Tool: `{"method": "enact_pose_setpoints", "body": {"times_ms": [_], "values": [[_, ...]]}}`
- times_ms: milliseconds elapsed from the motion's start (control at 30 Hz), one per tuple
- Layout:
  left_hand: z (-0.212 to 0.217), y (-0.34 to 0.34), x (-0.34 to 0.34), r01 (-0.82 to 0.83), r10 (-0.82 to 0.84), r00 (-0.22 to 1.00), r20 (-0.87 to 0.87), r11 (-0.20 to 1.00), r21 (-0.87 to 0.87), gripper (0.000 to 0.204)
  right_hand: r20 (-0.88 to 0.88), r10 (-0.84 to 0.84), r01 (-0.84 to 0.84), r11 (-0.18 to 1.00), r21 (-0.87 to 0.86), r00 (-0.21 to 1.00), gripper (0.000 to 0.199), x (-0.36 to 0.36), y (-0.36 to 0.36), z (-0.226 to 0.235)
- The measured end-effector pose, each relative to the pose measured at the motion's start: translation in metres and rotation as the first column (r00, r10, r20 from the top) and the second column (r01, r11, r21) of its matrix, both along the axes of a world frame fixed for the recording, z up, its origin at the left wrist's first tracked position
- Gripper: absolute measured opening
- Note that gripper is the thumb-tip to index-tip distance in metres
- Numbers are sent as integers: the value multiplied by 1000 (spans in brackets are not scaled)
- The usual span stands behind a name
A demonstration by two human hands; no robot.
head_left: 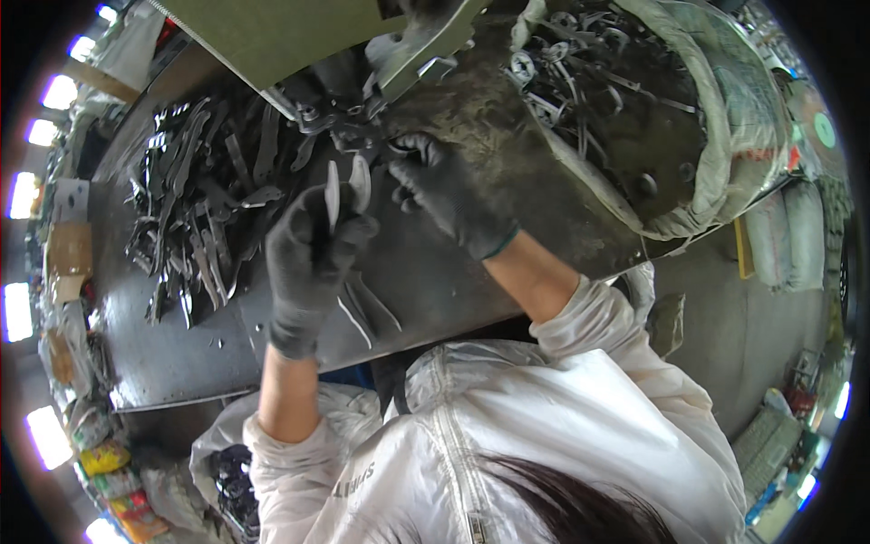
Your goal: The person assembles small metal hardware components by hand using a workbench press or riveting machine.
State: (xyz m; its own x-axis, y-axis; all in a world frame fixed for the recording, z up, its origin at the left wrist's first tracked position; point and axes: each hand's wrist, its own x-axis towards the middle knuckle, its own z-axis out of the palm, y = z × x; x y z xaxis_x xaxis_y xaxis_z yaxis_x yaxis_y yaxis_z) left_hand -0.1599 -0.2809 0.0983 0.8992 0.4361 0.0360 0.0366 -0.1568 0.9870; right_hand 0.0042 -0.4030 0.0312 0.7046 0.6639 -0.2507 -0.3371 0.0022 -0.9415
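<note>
My left hand (317, 245), in a dark grey glove, is closed around a grey metal plier-like tool (361, 184). Two pale flat prongs point up past the fingers. Below the hand, two thin curved metal legs (370, 308) spread apart over the table; whether they belong to the same tool I cannot tell. My right hand (444, 192), gloved likewise, is to the right of the prongs with its fingers curled by the machine's dark tooling (353, 136). Thumb and forefinger come together there; anything between them is too small or hidden to name.
A green machine (299, 41) overhangs the far side of the dark metal table (453, 295). Piled flat metal handle pieces (204, 195) lie at the left. On the right, a cloth-rimmed bag (716, 127) holds loose metal parts. Sacks (787, 236) stand beyond the table's right edge.
</note>
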Motion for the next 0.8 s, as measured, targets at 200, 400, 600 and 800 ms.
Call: {"method": "enact_pose_setpoints", "body": {"times_ms": [200,400,600,800], "values": [[-66,-8,19,-86,113,993,-37,894,440,37,979,192,414,887,-202,65,26,48,-60,3],[-91,12,15,-164,314,938,-149,777,608,22,986,128,775,611,-164,109,40,185,-154,-32],[-79,24,25,-221,259,953,-158,949,224,32,993,-95,774,634,10,65,28,167,-131,-16],[-51,25,39,-114,86,978,-189,983,-146,44,241,29,-19,999,-42,970,24,55,-38,43]]}}
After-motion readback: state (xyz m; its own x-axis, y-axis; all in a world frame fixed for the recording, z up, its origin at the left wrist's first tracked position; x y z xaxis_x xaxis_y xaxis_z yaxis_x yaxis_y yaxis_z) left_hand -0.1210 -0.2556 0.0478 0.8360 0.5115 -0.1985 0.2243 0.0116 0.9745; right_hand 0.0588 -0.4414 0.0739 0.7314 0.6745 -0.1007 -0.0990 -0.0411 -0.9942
